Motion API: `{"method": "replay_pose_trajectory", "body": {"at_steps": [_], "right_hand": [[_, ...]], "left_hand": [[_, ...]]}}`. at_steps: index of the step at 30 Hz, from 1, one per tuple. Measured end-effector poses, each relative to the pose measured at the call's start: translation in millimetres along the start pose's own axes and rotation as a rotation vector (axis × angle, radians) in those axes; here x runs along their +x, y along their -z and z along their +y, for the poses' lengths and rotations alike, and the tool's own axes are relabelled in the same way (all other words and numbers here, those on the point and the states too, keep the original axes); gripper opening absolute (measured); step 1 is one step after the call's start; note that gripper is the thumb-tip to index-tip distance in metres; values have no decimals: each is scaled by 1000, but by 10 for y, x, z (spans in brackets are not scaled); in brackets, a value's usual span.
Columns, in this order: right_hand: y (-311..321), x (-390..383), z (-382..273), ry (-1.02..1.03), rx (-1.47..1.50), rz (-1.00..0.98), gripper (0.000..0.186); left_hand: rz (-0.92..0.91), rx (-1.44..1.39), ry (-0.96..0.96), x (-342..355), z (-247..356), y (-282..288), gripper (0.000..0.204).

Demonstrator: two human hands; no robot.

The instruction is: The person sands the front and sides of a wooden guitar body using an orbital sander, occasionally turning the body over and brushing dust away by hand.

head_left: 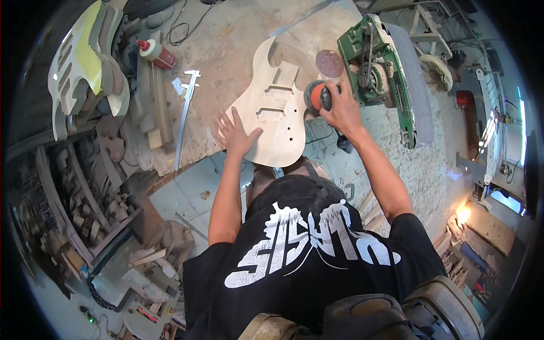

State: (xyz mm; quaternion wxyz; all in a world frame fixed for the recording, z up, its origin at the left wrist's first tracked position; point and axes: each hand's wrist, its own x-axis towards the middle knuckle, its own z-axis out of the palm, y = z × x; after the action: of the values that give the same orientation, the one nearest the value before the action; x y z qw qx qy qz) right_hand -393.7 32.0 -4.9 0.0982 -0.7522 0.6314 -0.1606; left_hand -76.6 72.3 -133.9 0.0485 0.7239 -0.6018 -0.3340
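Note:
A pale wooden electric guitar body (273,133) lies on the workbench, its near end reaching past the bench edge toward me. It has two pickup cavities, a neck pocket and several small drilled holes. My left hand (237,133) rests on its left side with the fingers spread. Around an orange and black orbital sander (319,96) my right hand (341,107) is closed. The sander sits against the body's right edge, near the upper cutaway; its pad's exact contact is hard to make out. A round brown sanding disc (329,63) lies just beyond the sander.
On the workbench (221,42) lie a metal caliper (186,113) and a red and white glue bottle (157,54). Stacked guitar bodies (85,68) stand at the far left. A green belt sander (374,73) stands close to my right. Wood offcuts (102,209) fill a rack at lower left.

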Motion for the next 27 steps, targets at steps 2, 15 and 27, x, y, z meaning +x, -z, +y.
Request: {"method": "replay_pose_trajectory", "body": {"at_steps": [2, 15, 27], "right_hand": [[-22, -69, -93, 10, 7, -46, 69], [-47, -71, -163, 31, 36, -107, 71], [-32, -48, -152, -22, -41, -58, 70]], "left_hand": [[3, 8, 1, 11, 7, -8, 131], [-5, 38, 0, 5, 13, -12, 131], [-6, 60, -8, 15, 4, -14, 131]]}}
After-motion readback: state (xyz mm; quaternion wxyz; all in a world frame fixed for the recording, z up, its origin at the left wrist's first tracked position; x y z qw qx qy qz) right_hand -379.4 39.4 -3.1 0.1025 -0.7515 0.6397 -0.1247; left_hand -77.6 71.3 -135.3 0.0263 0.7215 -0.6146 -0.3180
